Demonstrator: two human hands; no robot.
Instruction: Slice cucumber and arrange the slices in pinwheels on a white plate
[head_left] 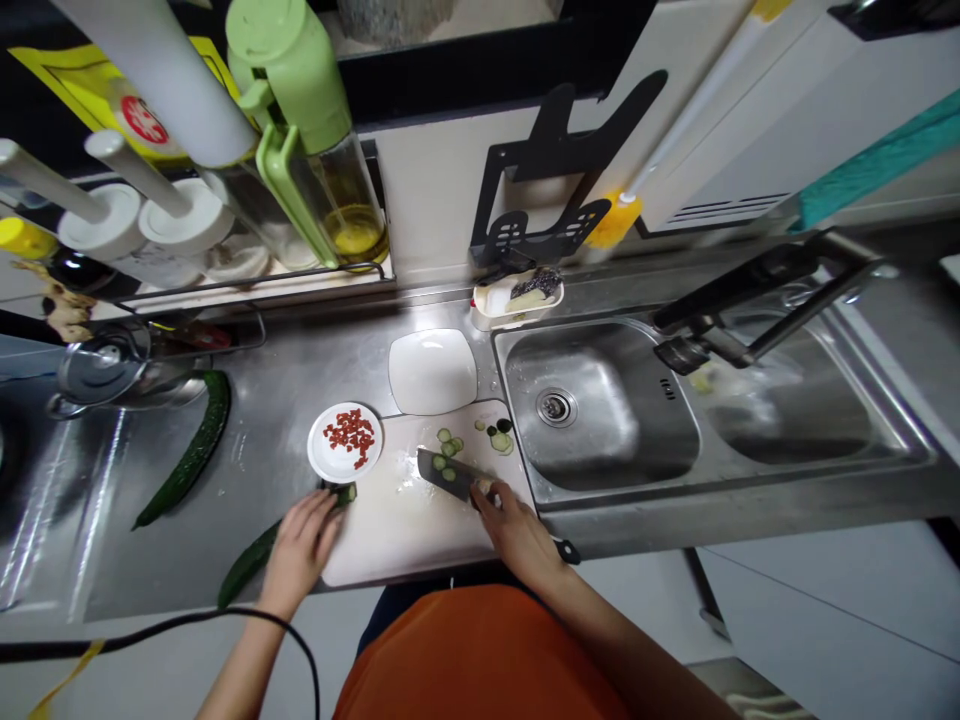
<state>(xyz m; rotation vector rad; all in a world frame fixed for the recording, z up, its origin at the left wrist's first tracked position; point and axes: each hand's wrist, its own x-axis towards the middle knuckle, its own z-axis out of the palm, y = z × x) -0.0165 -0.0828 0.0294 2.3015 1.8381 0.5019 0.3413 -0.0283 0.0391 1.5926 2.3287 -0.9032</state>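
Note:
My right hand point(511, 522) is closed round the handle of a kitchen knife point(466, 482). Its broad blade lies low over the white cutting board point(405, 545), and several cucumber slices point(444, 463) sit on and beside it. At the board's left edge, my left hand point(309, 535) rests on a cut cucumber point(251, 565), fingers bent over it; the cut end pokes out past the fingertips. Just above that hand stands a small white plate point(319, 462) of diced red pieces point(351, 433). More slices and dark end pieces point(501, 436) lie at the board's upper right.
A white square plate point(433, 372) sits behind the board. To the right are the sink basin point(600, 420) and faucet point(739, 310). A whole cucumber point(196, 450) lies left, near a lidded pot point(105, 370). An oil bottle point(330, 180) stands on the rack; a black cable point(165, 622) crosses lower left.

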